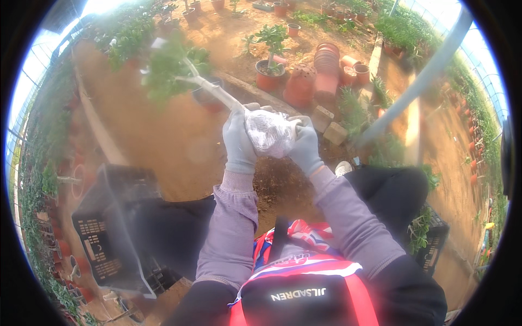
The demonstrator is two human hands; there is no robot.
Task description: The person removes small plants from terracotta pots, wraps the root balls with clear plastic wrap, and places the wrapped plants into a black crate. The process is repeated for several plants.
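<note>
A small leafy tree (212,89) with a pale forked trunk lies tilted up to the left in front of me, its leaves blurred. Shiny clear plastic film (269,133) bulges round its lower end, hiding what is inside. My gloved left hand (239,136) is closed round the base of the trunk, against the left side of the wrapped bundle. On the other side, my gloved right hand (305,145) grips the film with bent fingers. A pale edge shows by its fingertips, too small to name.
A black plastic crate (98,239) stands at my left, another crate (435,242) at my right. Ahead are stacked terracotta pots (326,70), a potted plant (269,73) and concrete blocks (334,132). A grey pole (418,87) slants across the right.
</note>
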